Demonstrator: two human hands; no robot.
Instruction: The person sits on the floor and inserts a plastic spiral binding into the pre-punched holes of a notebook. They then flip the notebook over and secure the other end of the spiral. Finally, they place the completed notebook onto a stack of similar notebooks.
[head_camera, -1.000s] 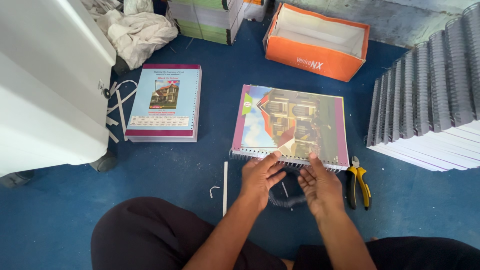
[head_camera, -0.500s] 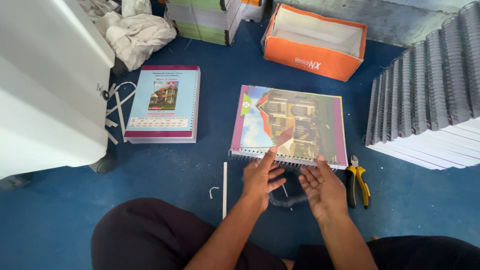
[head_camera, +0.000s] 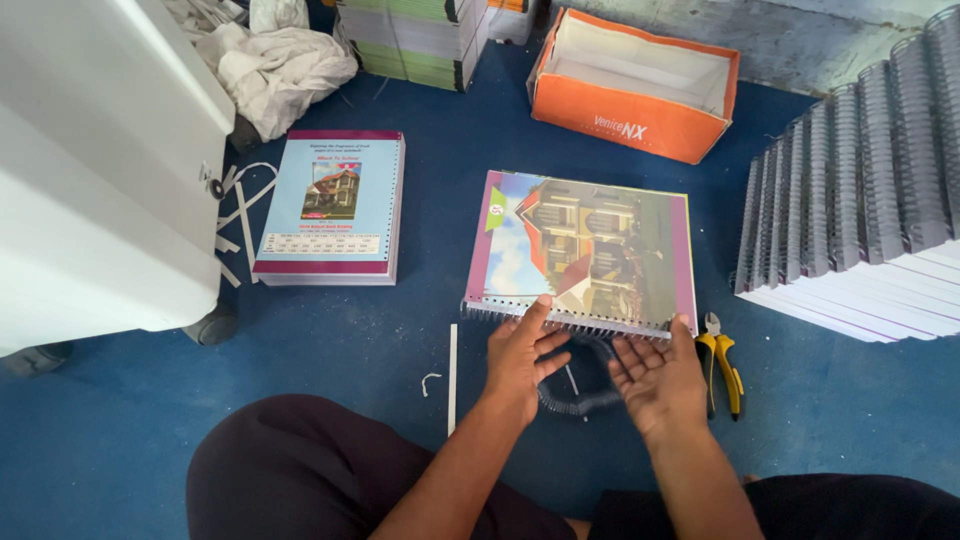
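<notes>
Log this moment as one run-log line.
left hand: fingers on notebook spiral edge | right hand: open beside it | pliers: on floor, right

Your 2 forearms rise from 6 o'clock and converge toward 12. Your left hand (head_camera: 520, 355) lies palm down, fingers spread and pointing to 12 (thumb angled toward 1). Your right hand (head_camera: 655, 375) sits at its 3 o'clock, palm tilted inward, fingers open.
</notes>
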